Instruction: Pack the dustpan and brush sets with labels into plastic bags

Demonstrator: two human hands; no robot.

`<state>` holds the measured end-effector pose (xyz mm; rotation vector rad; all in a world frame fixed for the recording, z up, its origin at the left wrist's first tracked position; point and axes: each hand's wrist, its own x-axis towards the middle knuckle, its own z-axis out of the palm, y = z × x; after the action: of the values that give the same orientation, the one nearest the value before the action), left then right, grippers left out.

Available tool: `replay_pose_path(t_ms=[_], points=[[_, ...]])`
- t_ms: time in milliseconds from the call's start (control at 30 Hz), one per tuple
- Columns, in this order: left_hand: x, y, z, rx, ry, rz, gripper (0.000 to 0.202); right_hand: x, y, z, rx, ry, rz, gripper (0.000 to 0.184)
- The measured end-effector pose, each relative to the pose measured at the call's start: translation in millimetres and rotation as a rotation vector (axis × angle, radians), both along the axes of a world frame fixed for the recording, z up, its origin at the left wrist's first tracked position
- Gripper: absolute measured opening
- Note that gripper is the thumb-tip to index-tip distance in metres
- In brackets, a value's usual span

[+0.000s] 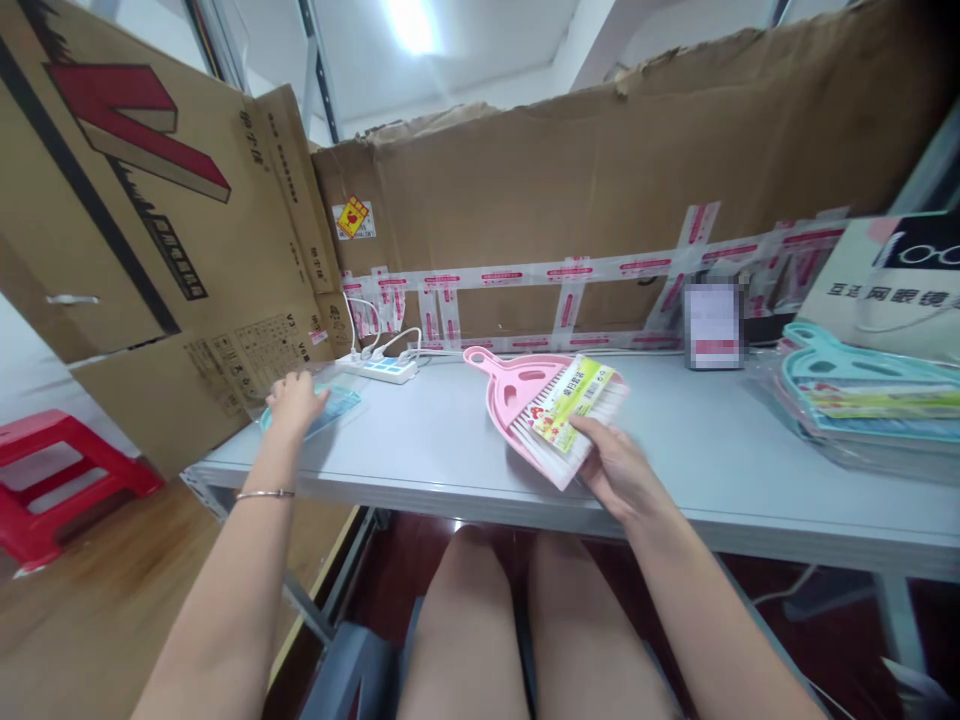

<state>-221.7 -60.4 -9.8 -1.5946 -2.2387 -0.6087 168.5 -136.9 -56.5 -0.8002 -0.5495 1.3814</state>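
My right hand (619, 465) grips a pink dustpan-and-brush set (525, 390) by its wide end, the thumb pressed on its yellow-green card label. The white bristles lie across the pan, and the pan's looped handle points to the far left. The set is tilted above the table (420, 440). At the table's left end, my left hand (295, 402) rests over flat blue-tinted clear plastic bags (341, 405), thumb apart from the bent fingers. Its fingertips are partly hidden.
A white power strip (379, 368) with plugged cables lies near the back edge. Packaged turquoise dustpan sets (870, 385) are stacked at right. A blurred-out upright card (714, 325) leans at the back. Cardboard walls (510, 200) enclose the table; a red stool (67, 475) stands left.
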Motion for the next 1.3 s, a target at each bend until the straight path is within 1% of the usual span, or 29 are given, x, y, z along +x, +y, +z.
replay_pose_path(t_ms=[67,167,267,333,367,433,500,567,633,700,733,800,833,933,1000,1067,1167,1233,1300], points=[[-16,2,-1.2,-0.082,0.017,0.006,0.025,-1,-1,0.9,-0.001,-0.005,-0.016,0.014],[-22,5,-2.6,-0.131,0.054,0.042,0.012,0,-2,1.4,0.006,-0.023,-0.027,0.013],[-17,2,1.6,-0.101,0.101,0.082,0.019,2,-4,1.4,0.017,-0.019,-0.033,0.012],[-4,-4,7.7,-0.025,0.155,0.082,0.026,2,-5,0.9,0.036,-0.006,-0.039,0.013],[6,-9,11.2,0.034,0.191,0.071,0.029,2,-7,0.4,0.042,0.000,-0.042,0.015],[34,-19,17.5,0.182,0.291,0.012,0.032,1,-12,-0.8,0.039,0.010,-0.032,0.018],[68,-28,21.3,0.264,0.376,-0.089,0.031,0,-21,-1.9,0.008,0.028,0.028,0.022],[102,-34,21.4,0.283,0.418,-0.198,0.031,-1,-32,-2.6,-0.047,0.049,0.134,0.024],[131,-36,17.9,0.296,0.414,-0.294,0.029,-1,-45,-3.3,-0.120,0.070,0.225,0.023],[150,-37,12.4,0.315,0.380,-0.368,0.026,0,-55,-4.9,-0.185,0.096,0.270,0.023],[157,-37,9.3,0.327,0.357,-0.402,0.025,1,-60,-6.1,-0.211,0.105,0.269,0.024],[166,-37,3.3,0.350,0.310,-0.457,0.024,2,-66,-8.9,-0.238,0.107,0.215,0.027],[169,-37,0.6,0.357,0.287,-0.477,0.024,3,-68,-10.2,-0.237,0.099,0.160,0.027],[175,-38,-7.0,0.349,0.220,-0.521,0.023,4,-73,-11.8,-0.170,0.060,-0.042,0.026],[179,-40,-11.7,0.335,0.176,-0.558,0.023,3,-75,-10.7,-0.120,0.050,-0.098,0.028],[184,-41,-16.0,0.322,0.136,-0.605,0.024,-1,-77,-8.7,-0.124,0.071,-0.069,0.030],[191,-45,-20.9,0.280,0.083,-0.679,0.026,-11,-81,-6.3,-0.179,0.139,0.022,0.030],[194,-48,-23.5,0.226,0.058,-0.757,0.025,-18,-83,-5.2,-0.185,0.185,0.049,0.029],[193,-50,-27.0,0.162,0.041,-0.862,0.025,-23,-83,-4.0,-0.172,0.223,0.037,0.030]])
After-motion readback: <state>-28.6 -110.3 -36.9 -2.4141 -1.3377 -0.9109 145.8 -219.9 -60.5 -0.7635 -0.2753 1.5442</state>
